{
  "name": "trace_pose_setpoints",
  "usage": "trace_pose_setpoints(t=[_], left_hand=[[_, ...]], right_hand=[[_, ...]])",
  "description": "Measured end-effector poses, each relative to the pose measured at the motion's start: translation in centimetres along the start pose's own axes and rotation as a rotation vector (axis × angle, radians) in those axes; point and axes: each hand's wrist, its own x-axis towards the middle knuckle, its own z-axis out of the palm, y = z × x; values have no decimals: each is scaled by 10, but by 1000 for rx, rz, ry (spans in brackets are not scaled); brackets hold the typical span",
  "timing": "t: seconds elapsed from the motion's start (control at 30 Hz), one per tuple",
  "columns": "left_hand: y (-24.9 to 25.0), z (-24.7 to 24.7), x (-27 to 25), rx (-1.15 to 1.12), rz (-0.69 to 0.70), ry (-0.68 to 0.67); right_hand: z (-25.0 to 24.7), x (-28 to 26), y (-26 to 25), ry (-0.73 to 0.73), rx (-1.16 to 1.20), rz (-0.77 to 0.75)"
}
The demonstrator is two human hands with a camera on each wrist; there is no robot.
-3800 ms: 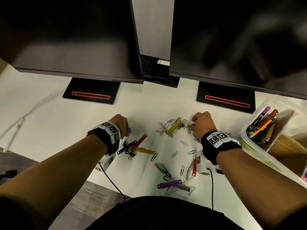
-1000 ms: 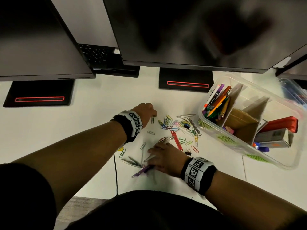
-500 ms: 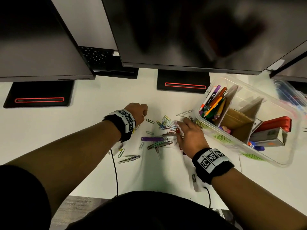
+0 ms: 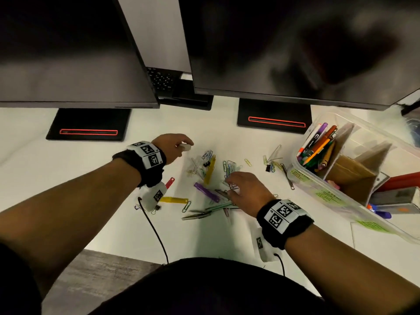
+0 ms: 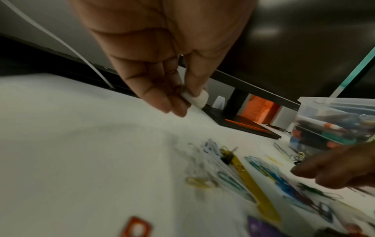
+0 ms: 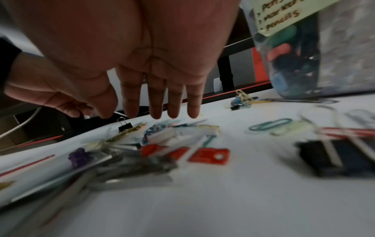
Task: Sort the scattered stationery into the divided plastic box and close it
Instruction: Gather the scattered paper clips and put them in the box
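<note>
Coloured paper clips [image 4: 229, 165], binder clips and plastic strips, among them a yellow strip [image 4: 209, 169] and a purple one [image 4: 206, 191], lie scattered on the white desk. My left hand [image 4: 175, 144] is raised at the pile's left edge and pinches a small white eraser [image 4: 186, 147] [image 5: 195, 98] between thumb and fingers. My right hand [image 4: 241, 189] hovers low over the pile with its fingers [image 6: 174, 102] straight and holds nothing. The divided clear plastic box [image 4: 302, 178] stands open at the right, with pens [image 4: 318, 146] in its left compartment.
Two dark monitors on black stands [image 4: 88, 125] [image 4: 273, 117] overhang the back of the desk. A red stapler [image 4: 400, 181] lies in the box's right part. Wrist-camera cables [image 4: 154, 230] trail over the desk's near edge.
My left hand has lifted with the white eraser pinched in it. My right hand has drawn back from beside the box to hover over the middle of the pile.
</note>
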Motion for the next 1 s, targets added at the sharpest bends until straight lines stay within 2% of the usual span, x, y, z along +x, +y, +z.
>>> trace_pose_setpoints(t=[0.1,0.27,0.3,0.4,0.43,0.53,0.6,0.87,1.0], left_hand=[[-23,-14,-8,-1,-70,-23],[-64,-23,-30,223,-198,-110],[-71,-22,-34,284,-217,-126],[-88,-20,-43,372,-265,-172],[-91,-19,-45,379,-277,-192],[-92,-9,-52,414,-275,-248],[-83,0,-53,427,-255,-268],[-18,40,-33,274,-113,-186],[22,51,-24,240,17,-192]], right_hand=[[0,7,-11,-30,-88,-120],[25,15,-28,-252,-270,-352],[28,16,-30,-308,-302,-349],[32,24,-30,-352,-375,-299],[31,25,-27,-348,-350,-272],[23,28,-18,-213,-217,-214],[13,26,-15,-177,-220,-137],[2,8,-5,-171,-171,-31],[-9,-7,-2,-56,-108,-63]])
